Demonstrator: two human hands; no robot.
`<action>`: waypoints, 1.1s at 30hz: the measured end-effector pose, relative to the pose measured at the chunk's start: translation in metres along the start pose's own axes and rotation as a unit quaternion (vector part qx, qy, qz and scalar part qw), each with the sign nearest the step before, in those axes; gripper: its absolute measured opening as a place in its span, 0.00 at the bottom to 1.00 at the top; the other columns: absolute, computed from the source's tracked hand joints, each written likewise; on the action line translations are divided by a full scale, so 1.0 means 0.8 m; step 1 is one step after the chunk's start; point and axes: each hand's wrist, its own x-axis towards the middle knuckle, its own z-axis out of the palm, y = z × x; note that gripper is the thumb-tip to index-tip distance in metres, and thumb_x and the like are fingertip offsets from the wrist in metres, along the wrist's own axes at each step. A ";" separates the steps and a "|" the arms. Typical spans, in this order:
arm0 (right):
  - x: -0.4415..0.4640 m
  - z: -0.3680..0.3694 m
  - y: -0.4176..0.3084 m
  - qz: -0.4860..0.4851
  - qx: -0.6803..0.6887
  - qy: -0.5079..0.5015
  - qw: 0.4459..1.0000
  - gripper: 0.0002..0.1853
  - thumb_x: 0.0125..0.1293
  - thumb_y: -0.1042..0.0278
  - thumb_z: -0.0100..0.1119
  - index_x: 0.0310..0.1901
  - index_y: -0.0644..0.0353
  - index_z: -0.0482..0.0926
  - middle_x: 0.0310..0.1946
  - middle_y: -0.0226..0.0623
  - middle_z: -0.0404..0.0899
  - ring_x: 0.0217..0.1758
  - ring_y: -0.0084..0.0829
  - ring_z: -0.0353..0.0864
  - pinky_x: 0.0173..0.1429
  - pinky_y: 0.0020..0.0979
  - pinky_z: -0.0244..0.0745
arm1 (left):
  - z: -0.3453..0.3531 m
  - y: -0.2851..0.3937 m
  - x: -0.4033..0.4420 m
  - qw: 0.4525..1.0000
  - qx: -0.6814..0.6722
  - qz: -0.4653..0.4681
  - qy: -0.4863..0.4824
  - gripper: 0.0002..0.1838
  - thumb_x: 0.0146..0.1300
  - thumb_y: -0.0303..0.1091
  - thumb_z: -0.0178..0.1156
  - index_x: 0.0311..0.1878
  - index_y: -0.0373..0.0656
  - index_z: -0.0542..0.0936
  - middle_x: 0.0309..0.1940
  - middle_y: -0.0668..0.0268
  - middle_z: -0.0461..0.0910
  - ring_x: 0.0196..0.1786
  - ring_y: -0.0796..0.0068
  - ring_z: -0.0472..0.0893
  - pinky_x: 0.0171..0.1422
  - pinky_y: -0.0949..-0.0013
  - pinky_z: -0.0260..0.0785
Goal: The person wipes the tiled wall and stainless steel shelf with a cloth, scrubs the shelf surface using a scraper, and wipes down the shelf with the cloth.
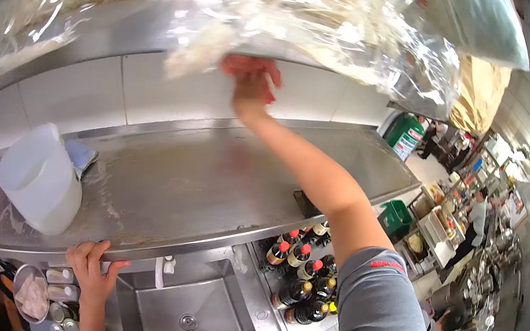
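Observation:
My right hand (249, 95) presses a red cloth (252, 68) against the white tiled wall (173, 93), just under the overhead shelf. Its fingers are bent over the cloth and slightly blurred. My left hand (92, 270) rests on the front edge of the steel shelf (174, 179), fingertips over the rim and thumb apart, holding no loose object. A white plastic bucket (40, 180) stands at the shelf's left end, with a blue-grey cloth (81, 156) beside it. Whitish smears mark the steel around them.
Clear plastic bags (234, 3) hang over the overhead shelf. Below are a steel sink (195, 313), dark bottles with red and yellow caps (298, 256), and cans with a bowl (32, 295) at left. A green bin (395, 218) and several people are at the right.

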 end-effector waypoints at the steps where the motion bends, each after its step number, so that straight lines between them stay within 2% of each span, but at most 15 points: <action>1: 0.012 0.000 0.021 0.017 -0.057 -0.093 0.994 0.30 0.63 0.70 0.48 0.69 0.60 0.59 0.71 0.62 0.49 0.76 0.59 0.41 0.77 0.58 0.31 | 0.000 0.000 0.000 1.000 0.005 0.001 0.001 0.29 0.48 0.54 0.69 0.47 0.44 0.77 0.43 0.63 0.70 0.45 0.59 0.68 0.53 0.56 0.60; 5: 0.054 0.063 0.187 -0.064 -0.195 0.065 0.977 0.37 0.57 0.59 0.51 0.67 0.72 0.59 0.67 0.61 0.56 0.72 0.61 0.49 0.71 0.57 0.44 | 0.009 -0.002 -0.003 1.000 0.024 0.008 0.017 0.29 0.52 0.59 0.64 0.46 0.44 0.78 0.43 0.65 0.69 0.47 0.60 0.69 0.54 0.54 0.61; 7: 0.057 0.046 0.220 0.037 0.112 0.091 0.989 0.35 0.58 0.63 0.51 0.65 0.75 0.60 0.65 0.60 0.59 0.68 0.61 0.56 0.68 0.55 0.53 | 0.009 -0.004 -0.007 1.000 0.023 0.008 0.007 0.29 0.52 0.59 0.65 0.45 0.43 0.78 0.43 0.64 0.69 0.47 0.60 0.69 0.54 0.53 0.61; 9: 0.039 0.015 0.216 -0.006 0.055 0.090 0.994 0.34 0.57 0.68 0.51 0.65 0.75 0.57 0.60 0.61 0.65 0.64 0.61 0.62 0.67 0.54 0.56 | 0.010 -0.005 -0.011 0.999 0.032 0.005 0.006 0.30 0.51 0.61 0.64 0.45 0.43 0.78 0.43 0.64 0.69 0.48 0.59 0.68 0.53 0.51 0.61; 12: 0.016 0.019 0.148 -0.118 -0.320 0.022 0.940 0.37 0.53 0.81 0.52 0.66 0.79 0.51 0.56 0.71 0.66 0.64 0.68 0.62 0.70 0.51 0.56 | 0.013 -0.014 -0.030 0.999 0.035 0.003 -0.017 0.32 0.48 0.58 0.67 0.48 0.42 0.76 0.45 0.60 0.68 0.51 0.54 0.68 0.61 0.47 0.58; 13: -0.004 0.029 0.138 -0.151 -0.017 0.132 0.980 0.26 0.66 0.76 0.41 0.62 0.84 0.55 0.60 0.72 0.60 0.66 0.61 0.59 0.71 0.48 0.56 | 0.015 -0.014 -0.034 0.999 0.044 -0.002 -0.021 0.32 0.49 0.58 0.66 0.48 0.42 0.76 0.45 0.60 0.68 0.51 0.54 0.68 0.60 0.47 0.59; 15: -0.007 0.002 0.134 -0.136 0.159 0.066 0.976 0.25 0.62 0.77 0.41 0.60 0.83 0.57 0.57 0.70 0.62 0.63 0.61 0.62 0.69 0.47 0.57 | 0.015 -0.017 -0.037 0.997 0.071 -0.009 -0.033 0.32 0.51 0.60 0.64 0.49 0.42 0.76 0.45 0.60 0.68 0.51 0.55 0.68 0.60 0.46 0.59; 18: 0.047 0.027 0.231 -0.048 0.074 0.048 0.995 0.25 0.59 0.76 0.44 0.59 0.77 0.62 0.55 0.65 0.66 0.61 0.56 0.66 0.66 0.42 0.62 | 0.024 -0.029 -0.039 0.998 -0.022 0.052 0.009 0.24 0.62 0.48 0.63 0.56 0.44 0.78 0.59 0.55 0.73 0.59 0.53 0.71 0.63 0.48 0.60; 19: 0.068 0.037 0.276 -0.015 0.081 0.052 0.995 0.25 0.57 0.74 0.45 0.59 0.74 0.64 0.54 0.64 0.67 0.61 0.54 0.67 0.64 0.40 0.63 | 0.018 -0.013 -0.013 0.997 0.038 0.042 0.056 0.23 0.61 0.54 0.63 0.49 0.46 0.82 0.44 0.65 0.80 0.45 0.63 0.76 0.51 0.56 0.66; 21: 0.083 0.067 0.385 0.092 0.144 0.053 0.984 0.25 0.56 0.72 0.47 0.57 0.72 0.66 0.54 0.62 0.67 0.61 0.51 0.67 0.62 0.38 0.65 | 0.013 -0.017 -0.017 0.997 0.047 0.055 0.037 0.22 0.61 0.54 0.63 0.48 0.45 0.82 0.44 0.64 0.79 0.45 0.64 0.76 0.49 0.56 0.67; 24: 0.047 0.079 0.443 -0.045 0.390 0.095 0.915 0.19 0.50 0.80 0.48 0.48 0.69 0.68 0.51 0.55 0.67 0.58 0.47 0.64 0.59 0.38 0.65 | 0.018 -0.015 -0.017 0.997 0.051 0.052 0.027 0.22 0.63 0.55 0.61 0.47 0.45 0.81 0.44 0.63 0.80 0.45 0.65 0.76 0.48 0.57 0.67; 26: 0.011 0.071 0.420 -0.121 0.368 0.103 0.916 0.19 0.47 0.85 0.47 0.45 0.68 0.68 0.50 0.52 0.67 0.56 0.47 0.63 0.58 0.40 0.64 | 0.019 -0.016 -0.020 0.995 0.066 0.059 0.035 0.22 0.64 0.55 0.60 0.47 0.45 0.81 0.44 0.63 0.79 0.45 0.65 0.76 0.49 0.57 0.67; 28: -0.001 0.068 0.313 -0.122 0.104 0.132 0.978 0.22 0.47 0.86 0.48 0.49 0.70 0.66 0.52 0.53 0.67 0.58 0.48 0.65 0.58 0.43 0.65 | 0.021 -0.015 -0.020 0.995 0.070 0.056 0.042 0.22 0.64 0.56 0.59 0.46 0.46 0.81 0.43 0.64 0.80 0.44 0.64 0.76 0.48 0.58 0.67; 30: -0.001 0.074 0.299 -0.036 0.072 0.259 0.963 0.21 0.50 0.83 0.49 0.50 0.73 0.67 0.46 0.59 0.72 0.53 0.55 0.73 0.58 0.46 0.66 | 0.017 -0.013 -0.020 0.994 0.086 0.054 0.030 0.23 0.64 0.57 0.59 0.46 0.46 0.81 0.43 0.64 0.80 0.45 0.64 0.76 0.47 0.58 0.67; 33: 0.027 0.059 0.375 0.125 0.161 0.039 0.978 0.28 0.52 0.80 0.50 0.58 0.74 0.61 0.45 0.65 0.73 0.51 0.58 0.75 0.59 0.43 0.66 | 0.020 -0.013 -0.020 0.994 0.075 0.055 0.049 0.23 0.63 0.58 0.59 0.46 0.48 0.81 0.42 0.64 0.80 0.43 0.63 0.77 0.47 0.57 0.67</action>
